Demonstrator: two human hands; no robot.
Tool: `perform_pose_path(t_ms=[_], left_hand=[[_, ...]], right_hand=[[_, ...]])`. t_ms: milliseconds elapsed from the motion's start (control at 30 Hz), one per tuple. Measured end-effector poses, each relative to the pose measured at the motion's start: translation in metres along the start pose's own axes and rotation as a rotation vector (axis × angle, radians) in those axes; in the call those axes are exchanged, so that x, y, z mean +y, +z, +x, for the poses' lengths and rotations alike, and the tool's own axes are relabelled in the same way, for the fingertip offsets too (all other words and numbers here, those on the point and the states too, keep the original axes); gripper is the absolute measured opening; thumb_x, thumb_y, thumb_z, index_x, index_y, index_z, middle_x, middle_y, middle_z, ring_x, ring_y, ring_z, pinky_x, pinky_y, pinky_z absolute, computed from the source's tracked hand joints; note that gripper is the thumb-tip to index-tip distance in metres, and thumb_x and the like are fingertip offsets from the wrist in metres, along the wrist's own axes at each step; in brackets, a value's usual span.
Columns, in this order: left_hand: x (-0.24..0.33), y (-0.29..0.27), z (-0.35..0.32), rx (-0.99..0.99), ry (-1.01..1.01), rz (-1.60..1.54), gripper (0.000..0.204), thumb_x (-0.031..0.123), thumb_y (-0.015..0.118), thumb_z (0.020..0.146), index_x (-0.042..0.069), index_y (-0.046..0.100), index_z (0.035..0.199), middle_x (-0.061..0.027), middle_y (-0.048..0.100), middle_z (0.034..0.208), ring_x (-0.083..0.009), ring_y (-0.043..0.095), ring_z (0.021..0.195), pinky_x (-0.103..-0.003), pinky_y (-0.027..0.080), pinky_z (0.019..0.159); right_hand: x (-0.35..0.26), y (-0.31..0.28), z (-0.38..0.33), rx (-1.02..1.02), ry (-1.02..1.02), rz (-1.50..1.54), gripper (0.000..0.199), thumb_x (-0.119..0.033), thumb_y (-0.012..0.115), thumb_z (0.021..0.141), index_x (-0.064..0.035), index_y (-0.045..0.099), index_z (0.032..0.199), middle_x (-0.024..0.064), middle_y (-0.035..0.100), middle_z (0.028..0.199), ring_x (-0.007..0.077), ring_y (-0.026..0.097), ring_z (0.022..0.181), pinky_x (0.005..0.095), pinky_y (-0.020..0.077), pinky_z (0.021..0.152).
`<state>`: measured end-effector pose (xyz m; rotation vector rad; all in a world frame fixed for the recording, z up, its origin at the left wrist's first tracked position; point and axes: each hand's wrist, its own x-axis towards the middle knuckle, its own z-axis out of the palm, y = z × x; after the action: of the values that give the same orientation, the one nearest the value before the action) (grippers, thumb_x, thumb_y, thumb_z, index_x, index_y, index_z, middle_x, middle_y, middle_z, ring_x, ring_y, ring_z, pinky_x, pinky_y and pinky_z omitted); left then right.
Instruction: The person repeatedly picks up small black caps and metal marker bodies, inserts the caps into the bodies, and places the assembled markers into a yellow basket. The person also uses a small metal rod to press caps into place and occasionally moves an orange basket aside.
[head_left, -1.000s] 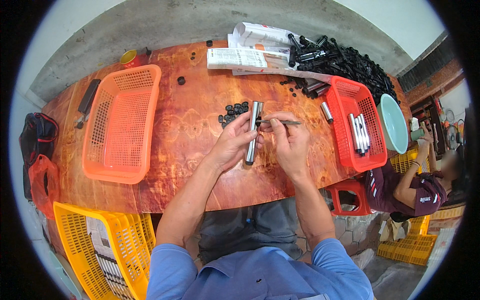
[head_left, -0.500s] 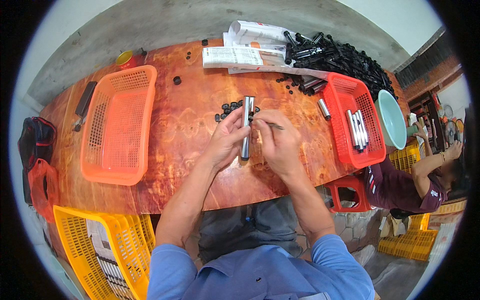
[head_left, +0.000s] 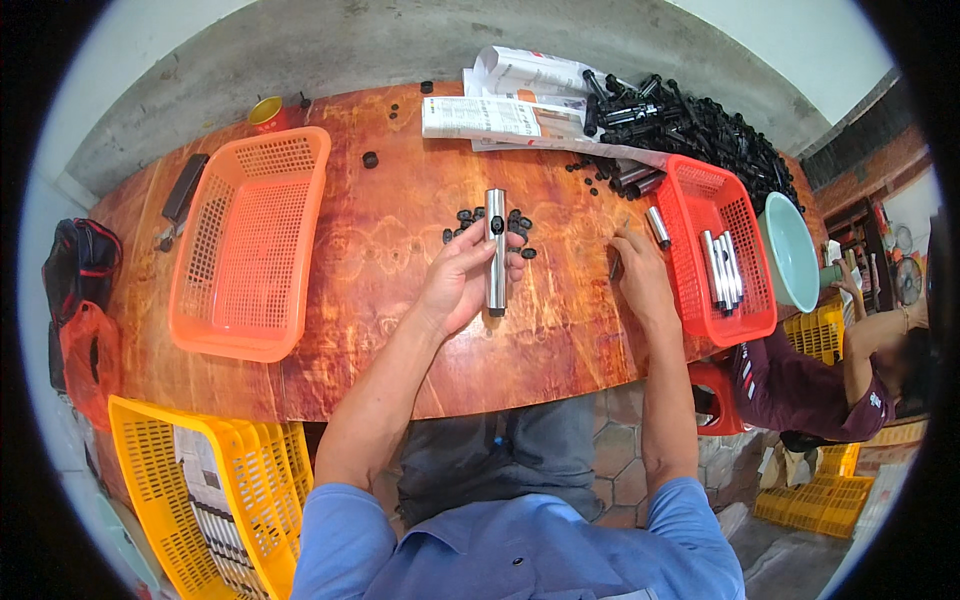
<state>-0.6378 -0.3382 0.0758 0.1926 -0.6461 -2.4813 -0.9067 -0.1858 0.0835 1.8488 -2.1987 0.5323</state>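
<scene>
My left hand [head_left: 459,278] is closed around a shiny metal tube [head_left: 497,270], held upright above the table. A black oval plug [head_left: 497,225] sits in the upper part of its side, and the lower end is dark. Several small black plugs [head_left: 464,215] lie on the table behind the tube. Off to the right, my right hand [head_left: 645,275] is low over the table with its fingers curled. A thin dark tool [head_left: 614,265] shows at its thumb side, partly hidden by the hand. Another metal tube [head_left: 658,227] lies just beyond those fingers, apart from them.
A red basket [head_left: 700,165] at right holds several metal tubes. Beside it stand a pale green basin [head_left: 788,250] and a heap of black parts [head_left: 690,130]. An orange basket [head_left: 185,290] is at left, a yellow crate [head_left: 150,480] below it. A co-worker [head_left: 810,390] sits at right.
My right hand has left the tube and moved right, toward the red basket, with the thin tool. The plug in the tube now faces up in plain view.
</scene>
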Motion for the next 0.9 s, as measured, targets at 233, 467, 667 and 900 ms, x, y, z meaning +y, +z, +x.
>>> perform_pose_path(t_ms=[233, 467, 667, 900], left_hand=[[0.014, -0.01, 0.001, 0.052, 0.099, -0.007, 0.037, 0.008, 0.052, 0.102, 0.003, 0.05, 0.138, -0.0148, 0.063, 0.115, -0.023, 0.065, 0.094, -0.036, 0.057, 0.083], [0.029, -0.023, 0.0, 0.147, 0.193, -0.055, 0.044, 0.011, 0.055, 0.1, 0.001, 0.049, 0.143, -0.0142, 0.063, 0.113, -0.0236, 0.062, 0.093, -0.035, 0.056, 0.082], [0.018, -0.017, 0.002, 0.138, 0.128, -0.001, 0.041, 0.011, 0.054, 0.101, 0.005, 0.049, 0.142, -0.0137, 0.064, 0.113, -0.0239, 0.063, 0.093, -0.036, 0.057, 0.082], [0.008, -0.006, 0.0, 0.104, 0.027, -0.015, 0.042, 0.009, 0.051, 0.103, 0.009, 0.046, 0.144, -0.0127, 0.063, 0.113, -0.0232, 0.064, 0.092, -0.038, 0.057, 0.081]], right_hand=[[-0.039, -0.013, 0.006, 0.069, 0.068, 0.113, 0.023, -0.001, 0.064, 0.088, -0.0014, 0.068, 0.111, 0.0191, 0.067, 0.117, 0.0368, 0.066, 0.106, 0.0398, 0.0542, 0.09], [-0.11, 0.019, 0.033, -0.001, 0.107, 0.465, 0.024, -0.012, 0.075, 0.086, -0.0014, 0.067, 0.106, 0.0168, 0.066, 0.096, 0.0354, 0.067, 0.088, 0.0415, 0.0541, 0.076], [-0.109, 0.036, 0.035, 0.028, 0.01, 0.417, 0.016, -0.009, 0.074, 0.086, -0.0012, 0.07, 0.099, 0.0185, 0.066, 0.091, 0.0381, 0.066, 0.084, 0.0446, 0.0523, 0.075], [-0.103, 0.034, 0.037, -0.08, 0.249, 0.595, 0.015, -0.009, 0.069, 0.088, 0.0015, 0.072, 0.099, 0.0235, 0.07, 0.091, 0.0412, 0.067, 0.088, 0.0464, 0.0528, 0.079]])
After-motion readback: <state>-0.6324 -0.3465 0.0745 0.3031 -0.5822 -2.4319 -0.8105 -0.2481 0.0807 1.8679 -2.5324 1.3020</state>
